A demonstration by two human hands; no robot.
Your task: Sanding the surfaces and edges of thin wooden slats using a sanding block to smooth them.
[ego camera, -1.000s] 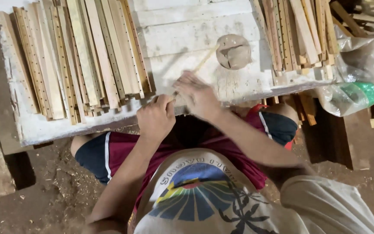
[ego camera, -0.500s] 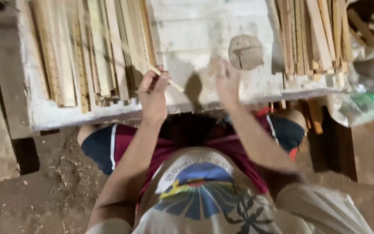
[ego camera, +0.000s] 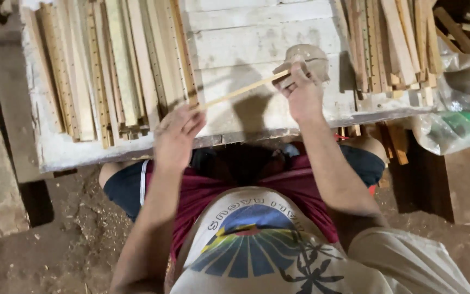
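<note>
Up on the whitewashed plank worktop (ego camera: 257,38), a small round clay-coloured pot (ego camera: 310,57), contents hidden. Thin pale wooden stick (ego camera: 240,91), long and straight, slanting over the bare middle boards, pinched at each end: left hand (ego camera: 176,136) with fingers closed on the lower end near the front edge, right hand (ego camera: 300,87) gripping the upper end just against the pot. Flat wooden slats (ego camera: 115,65), some with rows of small holes, stacked left; another slat pile (ego camera: 393,43) right. Crumpled clear plastic bag (ego camera: 458,122) with something green inside, far right.

Dim warm light, dark edges, soft focus
</note>
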